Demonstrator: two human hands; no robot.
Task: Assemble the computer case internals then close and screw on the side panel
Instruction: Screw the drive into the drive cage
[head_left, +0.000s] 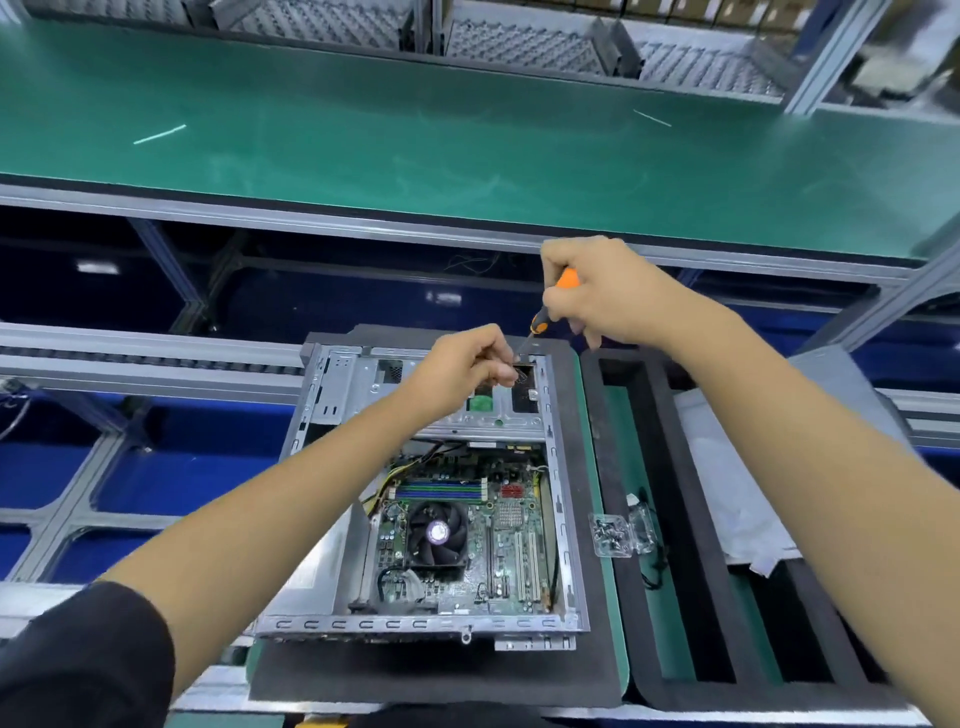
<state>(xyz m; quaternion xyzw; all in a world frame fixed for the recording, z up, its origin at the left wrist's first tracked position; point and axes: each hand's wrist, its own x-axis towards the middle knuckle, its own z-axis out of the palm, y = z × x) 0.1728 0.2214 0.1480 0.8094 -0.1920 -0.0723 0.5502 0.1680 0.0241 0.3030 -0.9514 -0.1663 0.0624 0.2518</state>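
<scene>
An open metal computer case (566, 525) lies on a black foam mat, showing its motherboard (514, 545) and a black CPU fan (436, 535). My right hand (602, 291) grips an orange-and-black screwdriver (545, 319), whose tip points down at the far right corner of the silver drive cage (353, 384). My left hand (467, 369) hovers over that cage with fingertips pinched beside the screwdriver tip; whatever it pinches is too small to see. A grey side panel (727, 493) lies on the right.
A clear plastic box of screws (613, 532) sits on a black foam tray (696, 597) right of the case, with a black cable beside it. A green conveyor belt (415, 140) runs across the back. Aluminium frame rails (130, 358) lie left.
</scene>
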